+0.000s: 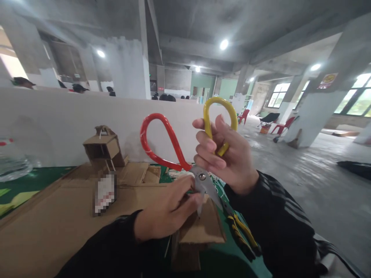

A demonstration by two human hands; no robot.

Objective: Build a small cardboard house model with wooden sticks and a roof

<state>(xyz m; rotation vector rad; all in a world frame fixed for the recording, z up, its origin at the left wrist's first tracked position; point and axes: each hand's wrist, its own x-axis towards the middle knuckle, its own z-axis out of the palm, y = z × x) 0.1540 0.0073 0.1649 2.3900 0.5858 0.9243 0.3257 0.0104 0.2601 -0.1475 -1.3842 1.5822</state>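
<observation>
A pair of scissors (pixel 202 176) with one red and one yellow handle is held up in front of me, its handles spread wide and its blades pointing down. My right hand (pixel 232 158) grips the yellow handle, fingers curled around it. My left hand (pixel 168 210) pinches a blade just below the pivot screw, its fingertips partly hiding the metal. The red handle stands free of both hands. Beneath the blades sits a small folded cardboard piece (pixel 203 231). Close to my right sleeve lie pliers (pixel 243 233) with yellow and black grips.
A large cardboard sheet (pixel 58 216) covers much of the green table at left. A small cardboard model (pixel 102 148) stands by the white partition (pixel 58 119). At far left is a clear plastic bottle (pixel 13 162). Heads show beyond the partition; red chairs (pixel 284 125) stand at right.
</observation>
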